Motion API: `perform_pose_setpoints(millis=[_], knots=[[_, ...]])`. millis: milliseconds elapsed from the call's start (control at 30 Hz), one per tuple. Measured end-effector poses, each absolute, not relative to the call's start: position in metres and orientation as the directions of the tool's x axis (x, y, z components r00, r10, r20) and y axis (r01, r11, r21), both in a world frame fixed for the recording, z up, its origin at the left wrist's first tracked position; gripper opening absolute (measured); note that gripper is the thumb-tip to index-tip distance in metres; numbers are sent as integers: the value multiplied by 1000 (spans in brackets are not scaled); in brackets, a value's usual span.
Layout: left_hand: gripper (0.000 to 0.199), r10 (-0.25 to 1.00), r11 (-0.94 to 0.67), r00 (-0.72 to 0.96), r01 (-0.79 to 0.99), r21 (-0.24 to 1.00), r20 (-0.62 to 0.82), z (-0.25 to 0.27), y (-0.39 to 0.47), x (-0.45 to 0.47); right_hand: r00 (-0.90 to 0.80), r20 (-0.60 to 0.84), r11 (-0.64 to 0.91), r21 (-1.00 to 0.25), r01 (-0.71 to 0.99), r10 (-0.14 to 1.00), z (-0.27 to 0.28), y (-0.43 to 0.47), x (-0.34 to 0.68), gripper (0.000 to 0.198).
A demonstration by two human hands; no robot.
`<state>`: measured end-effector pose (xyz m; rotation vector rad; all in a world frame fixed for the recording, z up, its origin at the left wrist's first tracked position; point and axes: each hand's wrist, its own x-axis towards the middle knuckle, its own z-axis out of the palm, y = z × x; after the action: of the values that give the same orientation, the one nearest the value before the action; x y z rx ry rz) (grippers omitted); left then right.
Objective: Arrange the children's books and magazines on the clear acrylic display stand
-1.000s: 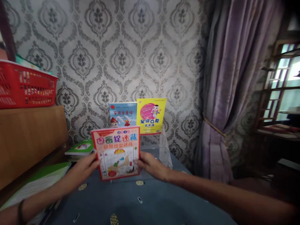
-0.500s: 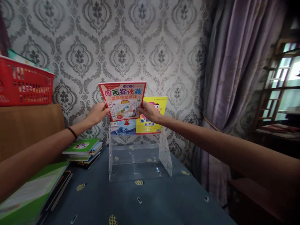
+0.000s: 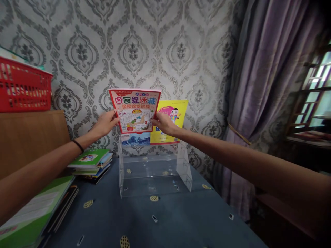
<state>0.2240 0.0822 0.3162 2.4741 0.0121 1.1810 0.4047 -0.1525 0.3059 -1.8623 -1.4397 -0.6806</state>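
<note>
While fingers (image 3: 157, 122) grip a red book (image 3: 137, 112), the clear rack (image 3: 184, 170) holds other books (image 3: 179, 119)

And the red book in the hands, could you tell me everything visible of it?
The red book looks like a closed paperback, its cover showing colourful Chinese characters above a cartoon scene. It is roughly upright, cover facing the camera, gripped at its sides by the left hand and right hand. It partly hides a blue book and yellow book; contact is unclear.

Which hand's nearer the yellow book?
Right. The right hand partly covers the yellow book in view, gripping the right edge of the red-bordered book; the left hand grips that book's left edge, farther left.
</note>
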Motion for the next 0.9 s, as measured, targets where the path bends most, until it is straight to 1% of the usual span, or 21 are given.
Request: perform_pose_setpoints(millis=[100,200,233,300,433,533,667,767,900], knots=[[17,172,-949,648,-92,301,742,316,81,223,281,740,-183,-213,960,611,304,-152,404,13],[17,157,-973,616,-36,227,772,318,81,223,310,732,-215,-225,950,607,303,-151,404,14],[17,158,-974,610,-32,223,777,318,81,224,311,732,-217,-224,950,606,303,-151,404,14],[22,168,-956,629,-82,280,759,318,82,226,303,741,-214,-216,953,600,302,-150,405,14],[42,130,-815,734,-303,493,667,315,84,232,273,771,-197,-193,961,576,298,-148,411,13],[45,110,-722,767,-375,581,632,313,86,236,257,782,-176,-189,966,568,294,-145,416,15],[46,125,-689,770,-387,613,626,311,92,243,237,792,-177,-165,970,563,289,-142,417,11],[46,143,-700,757,-378,605,638,310,96,246,243,800,-211,-149,966,548,287,-140,415,7],[45,154,-713,734,-381,589,661,307,98,247,265,799,-246,-152,957,539,289,-138,412,7]])
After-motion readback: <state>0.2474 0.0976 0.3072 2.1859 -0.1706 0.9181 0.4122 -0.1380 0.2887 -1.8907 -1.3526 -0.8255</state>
